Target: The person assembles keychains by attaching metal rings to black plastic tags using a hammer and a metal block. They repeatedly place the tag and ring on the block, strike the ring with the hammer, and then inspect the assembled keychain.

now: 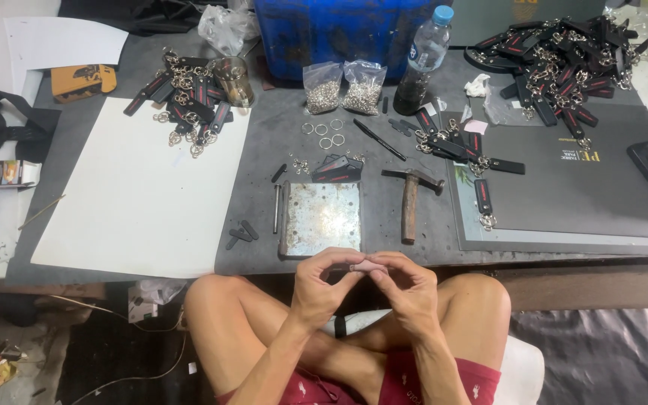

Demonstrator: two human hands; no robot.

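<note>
So, hands: left hand point(322, 289) and right hand point(406, 289) meet fingertip to fingertip at 6 o'clock, above the lap
Grip: both pinch shut on something tiny, can't tell what
Plate: scuffed square metal plate point(322, 217) just past them, 12 o'clock
Hammer: rusty wooden-handled hammer point(411, 196) at 1 o'clock, beside the plate
Piles: black leather keychain straps point(564, 60) far off at 2 o'clock
</note>
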